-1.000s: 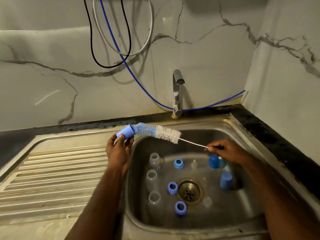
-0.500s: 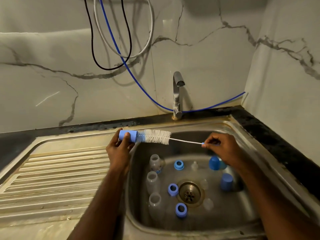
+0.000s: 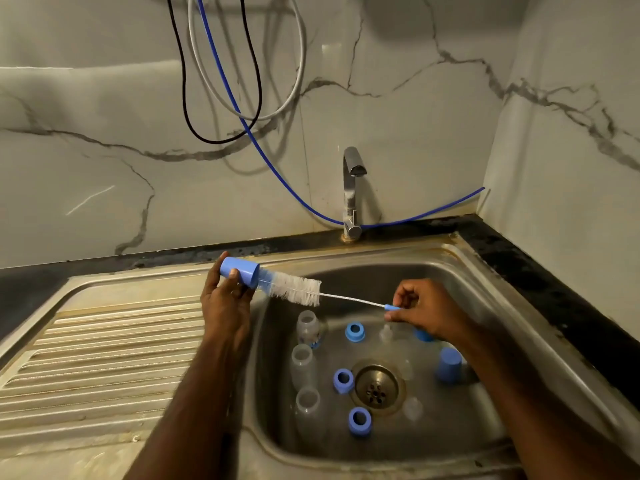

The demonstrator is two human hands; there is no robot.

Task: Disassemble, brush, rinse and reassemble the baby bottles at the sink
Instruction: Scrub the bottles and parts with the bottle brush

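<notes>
- White marble-look wall (image 3: 415, 109) with grey veins, meeting a side wall at right.
- Black, white and blue cables (image 3: 221, 81) hang down.
- Dim light.

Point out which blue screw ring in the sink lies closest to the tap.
The blue ring at the back of the basin, right of the rearmost clear bottle. The other two rings lie farther forward, left of the drain.

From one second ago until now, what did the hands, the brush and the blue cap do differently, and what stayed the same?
The left hand turned the blue cap, which first tilted down to the left, so its mouth faces the brush. The right hand pushed the brush deeper in, and the blue bristles are now mostly inside. Both grips stayed. The parts in the sink did not move, and the tap shows no water.
</notes>
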